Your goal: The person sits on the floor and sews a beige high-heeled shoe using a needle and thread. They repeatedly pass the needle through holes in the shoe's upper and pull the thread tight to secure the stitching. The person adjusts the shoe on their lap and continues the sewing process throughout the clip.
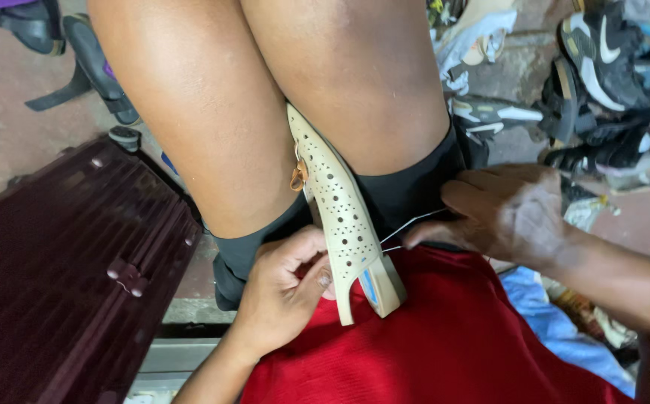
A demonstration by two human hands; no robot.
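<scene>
Sandal front hidden between knees; left hand grip pinches strap; right hand grip pinches thread.

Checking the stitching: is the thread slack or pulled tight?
Tight: the thread runs straight from the beige shoe to the right hand.

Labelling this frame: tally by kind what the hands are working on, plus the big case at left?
Beige perforated flat shoe clamped between the knees, left hand at its heel: 1
Thin white thread pulled taut by right hand: 1
Small orange metal buckle on the shoe: 1
Dark maroon ribbed suitcase: 1
Total: 4
</scene>
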